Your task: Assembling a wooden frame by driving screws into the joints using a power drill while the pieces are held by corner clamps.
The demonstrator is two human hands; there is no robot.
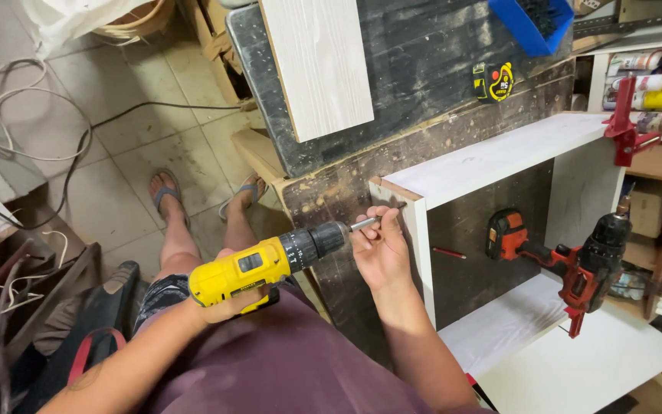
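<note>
My left hand [227, 305] grips the handle of a yellow and black cordless drill [270, 264] held level, its bit pointing right. My right hand [381, 247] pinches something small at the tip of the bit [363, 224], right against the corner of a white box frame [423, 201]. The frame's top panel [499, 156] runs back to the right, and its side panel drops down beside my right wrist. What the fingers hold at the bit is too small to tell.
A red and black drill [568, 264] lies inside the frame next to a red pencil [449, 253]. A red clamp [624, 126] holds the far corner. A loose white board [319, 65], a yellow tape measure [493, 81] and a blue bin [534, 23] sit on the dark workbench. Cables lie on the floor at left.
</note>
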